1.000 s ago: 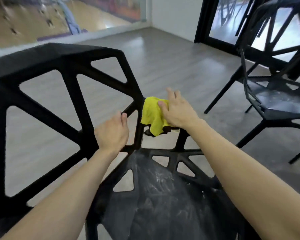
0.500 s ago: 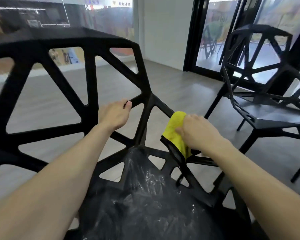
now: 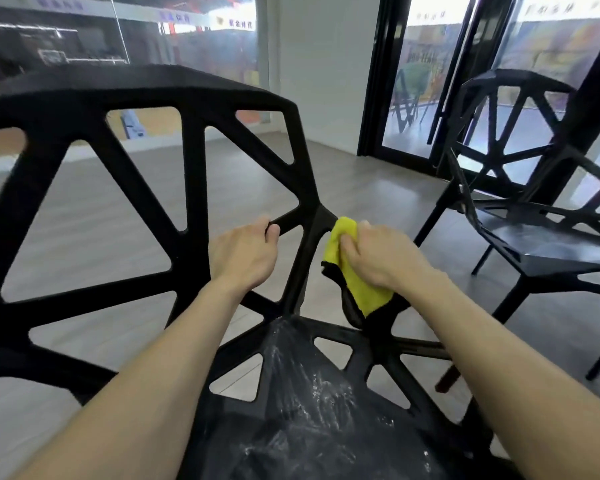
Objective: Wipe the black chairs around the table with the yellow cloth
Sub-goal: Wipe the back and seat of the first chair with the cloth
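A black chair [image 3: 194, 161] with an open lattice back fills the near view; its seat [image 3: 312, 420] below shows pale streaks. My left hand [image 3: 245, 254] grips a strut of the backrest, fingers curled round it. My right hand [image 3: 381, 259] holds the yellow cloth [image 3: 354, 275] wrapped over the slanted side strut at the backrest's right edge. The cloth has a dark underside hanging below my hand.
A second black chair [image 3: 541, 244] stands to the right, its seat facing me. Black-framed glass doors [image 3: 388, 81] are behind it. Grey wood-look floor [image 3: 361, 188] lies between the two chairs. A glass wall runs along the far left.
My right hand has slid the cloth along the side strut, first down, then slightly back up. My view has lifted. The left hand keeps its grip on the backrest strut.
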A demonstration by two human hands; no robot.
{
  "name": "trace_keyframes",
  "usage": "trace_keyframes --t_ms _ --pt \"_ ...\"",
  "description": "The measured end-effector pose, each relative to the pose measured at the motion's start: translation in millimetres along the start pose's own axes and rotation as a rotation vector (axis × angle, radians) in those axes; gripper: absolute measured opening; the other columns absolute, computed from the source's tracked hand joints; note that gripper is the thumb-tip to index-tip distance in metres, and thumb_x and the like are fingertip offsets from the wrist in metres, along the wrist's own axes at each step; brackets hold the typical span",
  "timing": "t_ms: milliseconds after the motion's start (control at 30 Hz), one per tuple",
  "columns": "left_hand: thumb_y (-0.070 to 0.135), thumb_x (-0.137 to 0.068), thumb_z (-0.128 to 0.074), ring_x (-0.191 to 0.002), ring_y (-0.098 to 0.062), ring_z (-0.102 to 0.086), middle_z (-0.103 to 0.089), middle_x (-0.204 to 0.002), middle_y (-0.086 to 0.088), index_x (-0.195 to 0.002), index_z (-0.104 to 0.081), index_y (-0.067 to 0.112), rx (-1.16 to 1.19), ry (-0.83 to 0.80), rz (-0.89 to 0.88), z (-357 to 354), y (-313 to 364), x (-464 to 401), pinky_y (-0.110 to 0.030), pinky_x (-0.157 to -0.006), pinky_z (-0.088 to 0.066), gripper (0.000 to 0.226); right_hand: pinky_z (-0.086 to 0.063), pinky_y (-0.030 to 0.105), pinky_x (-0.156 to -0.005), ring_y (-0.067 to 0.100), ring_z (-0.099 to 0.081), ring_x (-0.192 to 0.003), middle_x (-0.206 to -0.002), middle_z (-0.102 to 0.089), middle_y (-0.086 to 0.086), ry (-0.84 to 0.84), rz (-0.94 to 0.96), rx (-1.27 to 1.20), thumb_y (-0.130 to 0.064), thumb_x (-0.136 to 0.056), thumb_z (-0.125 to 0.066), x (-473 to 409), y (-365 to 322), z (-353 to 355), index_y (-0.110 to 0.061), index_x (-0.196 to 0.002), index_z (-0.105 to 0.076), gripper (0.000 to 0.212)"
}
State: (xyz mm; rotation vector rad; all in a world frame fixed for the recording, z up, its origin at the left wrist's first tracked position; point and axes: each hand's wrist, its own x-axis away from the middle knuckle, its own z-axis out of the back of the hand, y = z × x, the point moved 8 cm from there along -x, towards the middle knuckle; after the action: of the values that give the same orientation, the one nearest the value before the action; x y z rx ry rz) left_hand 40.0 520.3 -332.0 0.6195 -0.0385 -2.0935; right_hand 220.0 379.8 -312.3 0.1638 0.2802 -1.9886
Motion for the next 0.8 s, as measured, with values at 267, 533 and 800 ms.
trace_keyframes --t_ms 267,533,800 --pt "0.040 -0.097 -0.053 -0.078 -0.027 -0.057 -0.058 -0.081 0.006 -0.103 -0.051 0.026 0.080 -0.103 -0.074 0.6 -2.0 1.7 -0.041 -0.069 -0.038 0.016 -0.051 0.047 -0.072 0.043 -0.064 -0.088 -0.096 -0.069 0.016 0.165 0.026 -0.045 -0.051 -0.105 -0.048 -16.7 -1.1 -14.1 -0.010 -0.110 -0.054 0.041" --pt "0.039 -0.098 -0.064 -0.091 -0.029 -0.068 -0.067 -0.098 0.005 -0.119 -0.044 0.026 0.059 -0.156 -0.166 -0.2 -4.8 5.4 -0.045 -0.080 -0.055 0.032 -0.050 0.045 -0.078 0.038 -0.067 -0.097 -0.108 -0.070 0.013 0.379 -0.028 -0.050 -0.045 -0.108 -0.049 -32.7 -36.3 -17.3 -0.009 -0.120 -0.062 0.040" --pt "0.011 -0.088 -0.055 -0.115 -0.027 -0.066 -0.064 -0.122 0.016 -0.153 -0.033 0.039 0.128 -0.279 -0.181 -0.9 -5.2 7.7 -0.039 -0.084 -0.047 0.074 -0.052 0.043 -0.074 0.034 -0.060 -0.092 -0.108 -0.069 0.011 0.662 0.206 -0.016 -0.004 -0.087 -0.059 -17.1 -48.5 13.4 -0.008 -0.120 -0.070 0.035"
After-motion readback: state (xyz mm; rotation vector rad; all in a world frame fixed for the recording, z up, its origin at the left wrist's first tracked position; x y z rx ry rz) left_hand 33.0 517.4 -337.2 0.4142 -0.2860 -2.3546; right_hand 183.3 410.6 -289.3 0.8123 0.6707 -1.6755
